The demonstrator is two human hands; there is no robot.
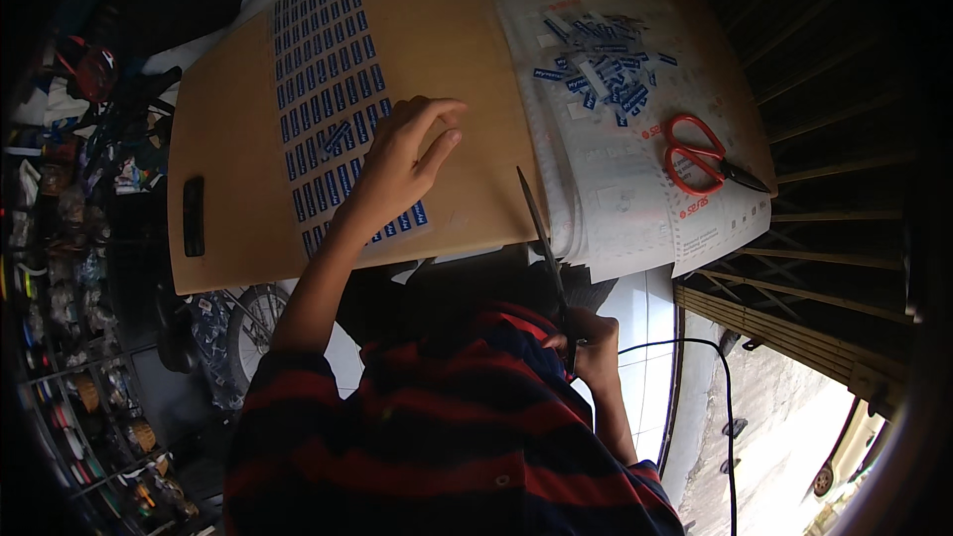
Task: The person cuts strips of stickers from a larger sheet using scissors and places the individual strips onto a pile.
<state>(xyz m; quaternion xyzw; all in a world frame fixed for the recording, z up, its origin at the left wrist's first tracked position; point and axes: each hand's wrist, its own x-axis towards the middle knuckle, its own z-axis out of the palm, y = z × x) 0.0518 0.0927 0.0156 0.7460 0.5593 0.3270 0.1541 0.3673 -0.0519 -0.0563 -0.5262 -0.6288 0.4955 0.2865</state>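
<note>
Left hand [402, 161]: lying on the blue label rows [333, 89], fingers spread.
Right hand [586, 342]: gripping dark tweezers [544, 248], tips pointing up at the board's edge.
Wooden board [457, 40]: lying flat, carrying the rows.
Paper sheets [635, 199]: bearing loose blue labels [606, 65] and red-handled scissors [700, 157].

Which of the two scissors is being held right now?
The dark scissors in the right hand, blades pointing up over the board's edge. The red-handled scissors lie untouched on the paper stack.
</note>
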